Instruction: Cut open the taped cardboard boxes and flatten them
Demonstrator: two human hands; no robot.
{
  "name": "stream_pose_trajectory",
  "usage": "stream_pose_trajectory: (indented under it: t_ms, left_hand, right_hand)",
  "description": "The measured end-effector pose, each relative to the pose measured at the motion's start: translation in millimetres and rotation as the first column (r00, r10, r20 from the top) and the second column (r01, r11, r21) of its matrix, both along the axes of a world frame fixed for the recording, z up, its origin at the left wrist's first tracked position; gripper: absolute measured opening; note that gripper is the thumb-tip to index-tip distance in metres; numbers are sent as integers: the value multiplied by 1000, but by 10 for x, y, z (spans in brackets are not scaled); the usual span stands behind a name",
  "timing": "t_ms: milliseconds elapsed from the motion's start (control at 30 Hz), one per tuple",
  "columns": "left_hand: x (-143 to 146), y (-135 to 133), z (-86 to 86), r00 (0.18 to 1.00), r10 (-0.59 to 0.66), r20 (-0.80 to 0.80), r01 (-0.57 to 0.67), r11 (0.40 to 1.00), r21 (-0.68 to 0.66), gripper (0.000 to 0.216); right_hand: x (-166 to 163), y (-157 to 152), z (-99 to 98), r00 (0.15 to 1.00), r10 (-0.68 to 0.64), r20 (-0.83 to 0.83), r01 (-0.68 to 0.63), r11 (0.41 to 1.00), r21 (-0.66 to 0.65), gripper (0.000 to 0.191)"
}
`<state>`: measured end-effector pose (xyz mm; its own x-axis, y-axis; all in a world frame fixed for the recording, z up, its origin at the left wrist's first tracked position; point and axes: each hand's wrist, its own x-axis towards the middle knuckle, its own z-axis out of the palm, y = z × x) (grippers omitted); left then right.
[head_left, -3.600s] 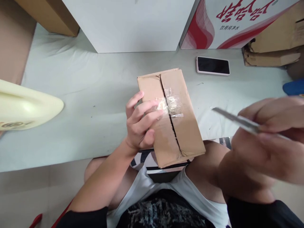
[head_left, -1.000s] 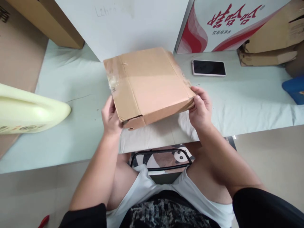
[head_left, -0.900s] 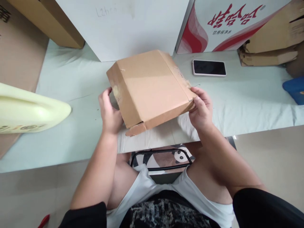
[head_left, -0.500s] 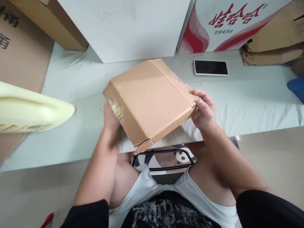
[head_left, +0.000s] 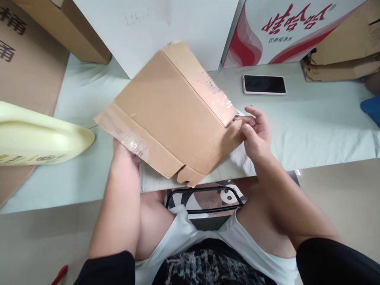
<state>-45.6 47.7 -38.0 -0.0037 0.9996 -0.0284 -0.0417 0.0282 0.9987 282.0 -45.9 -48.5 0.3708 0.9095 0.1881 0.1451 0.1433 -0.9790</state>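
A brown cardboard box (head_left: 166, 107) is held up tilted over the front edge of the covered table, its side flaps splayed outward. Clear tape and torn patches show on its left and upper right flaps. At the lower left flap, my left hand (head_left: 126, 152) holds the cardboard from beneath, its fingers mostly hidden. My right hand (head_left: 257, 132) grips the right corner flap between thumb and fingers, with one finger lifted away. A small notched tab sticks out at the box's near corner.
A phone (head_left: 264, 84) lies face up at the right. Behind stand a white box (head_left: 178, 35) and a red-and-white printed carton (head_left: 285, 43). A pale yellow bottle (head_left: 44, 136) lies at left. A panda-printed board (head_left: 208, 198) is between the knees.
The cardboard has shifted up and left, and its flaps have opened outward, making it flatter. My left hand has moved left with it; one right-hand finger has lifted.
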Motion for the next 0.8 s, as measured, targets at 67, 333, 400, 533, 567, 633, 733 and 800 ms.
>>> stream_pose_trajectory:
  t_ms: [67,333,400,533,567,633,733,800]
  left_hand:
    - [8,41,66,999,-17,47,19,999,-51,71]
    - [96,-42,221,976,0,216,18,997,-81,62]
    - [97,-58,224,959,-77,274,96,994,-56,64]
    - [36,-38,138,970,-50,237,79,990,-118,55]
    - [10,-18,107,976,-12,218,41,990,-131,52]
    - [-41,36,51,978,29,208,-5,993,-117,47]
    - [-86,104,-2,973,50,225,-47,999,-18,45]
    - [-68,114,-18,971,37,234,-48,998,41,45]
  right_hand:
    - [32,-10,-2,994,6,107,-2,999,-43,44]
    - [135,27,-44,931,194,308,-127,966,-225,70]
    - [109,35,-44,914,223,339,-129,952,-278,70]
    - [83,40,-32,939,153,307,-60,954,-293,63]
    - [92,41,-21,963,148,226,-78,954,-291,62]
    - [117,45,17,988,154,-24,-156,955,-254,59]
    - [115,41,85,917,223,-332,-273,955,-112,54]
    - [45,22,104,868,318,-382,-368,928,-63,52]
